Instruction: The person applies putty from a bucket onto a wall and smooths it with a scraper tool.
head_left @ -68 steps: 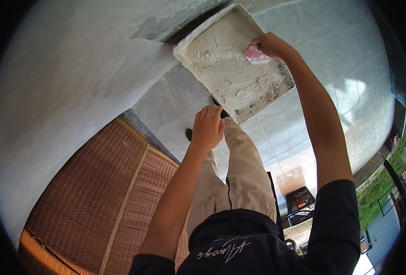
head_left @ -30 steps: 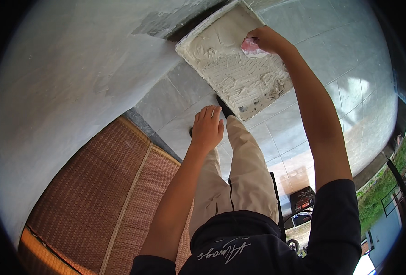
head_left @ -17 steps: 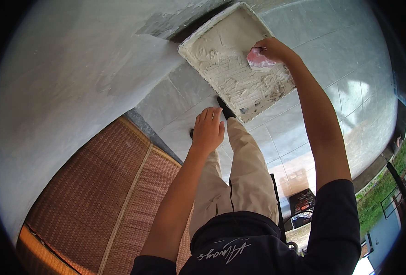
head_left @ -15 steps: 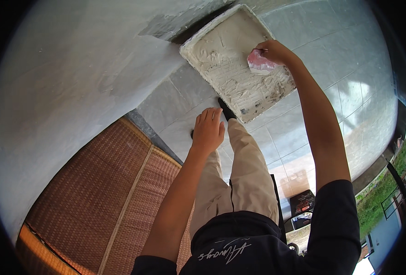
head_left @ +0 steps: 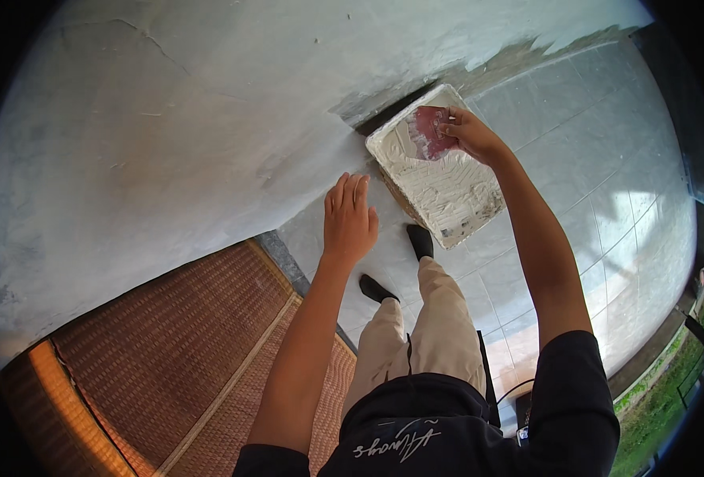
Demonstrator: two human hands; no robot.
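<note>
My right hand (head_left: 473,137) pinches a flat reddish spreader (head_left: 430,129) whose far-left part is smeared with whitish paste. The spreader overlaps the far end of a shallow rectangular tray (head_left: 400,195); whether it touches the contents or hangs above them, I cannot tell. Pale, wet-looking putty (head_left: 465,195) covers the inside of the tray in ridges and streaks. My left hand (head_left: 350,221) hovers empty to the left of the tray, its fingers stretched out and the thumb apart. Between that hand and the tray runs a strip of floor.
A grey plastered wall (head_left: 209,127) with cracks and rough patches rises on the left. Grey tiles (head_left: 563,151) make up the floor, where my dark-socked feet (head_left: 420,240) stand near the tray. Brown woven panels (head_left: 185,358) lie at the lower left. Grass (head_left: 654,433) shows at lower right.
The view has shifted toward the wall. My right hand has brought the spreader from the tray's right side to its far end. My left hand has moved forward, toward the wall.
</note>
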